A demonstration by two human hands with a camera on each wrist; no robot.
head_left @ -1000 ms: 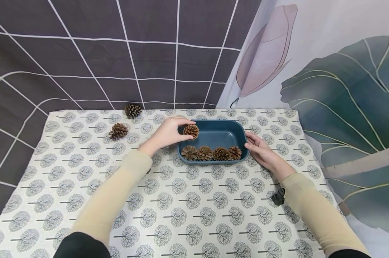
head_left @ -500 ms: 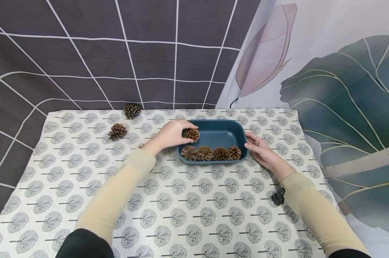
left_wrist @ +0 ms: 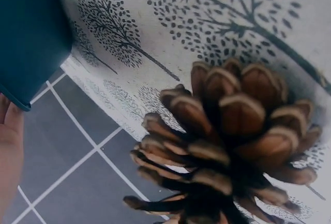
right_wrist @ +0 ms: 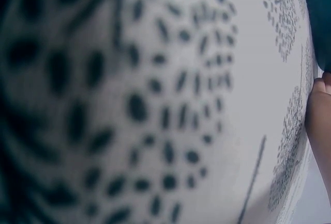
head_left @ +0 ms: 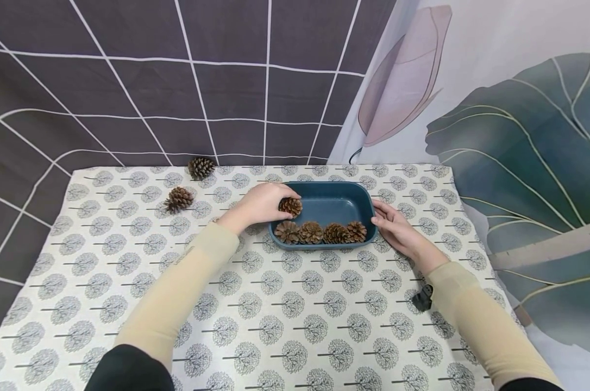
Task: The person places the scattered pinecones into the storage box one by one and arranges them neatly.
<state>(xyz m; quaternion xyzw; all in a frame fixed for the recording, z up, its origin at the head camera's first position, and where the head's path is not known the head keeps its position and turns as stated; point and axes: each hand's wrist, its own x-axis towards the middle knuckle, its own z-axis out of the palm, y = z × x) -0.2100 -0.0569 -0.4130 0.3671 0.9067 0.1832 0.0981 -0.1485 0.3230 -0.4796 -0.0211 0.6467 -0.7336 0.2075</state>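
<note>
Pinecone [head_left: 291, 207] lower (within left grip [head_left: 263, 203])

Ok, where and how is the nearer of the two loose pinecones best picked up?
I'd pinch the nearer loose pinecone across its wide middle, coming down from above and the front. Its rounded body lies exposed on the tablecloth, leaving both sides free for thumb and fingers, while the farther loose pinecone sits behind it.
</note>
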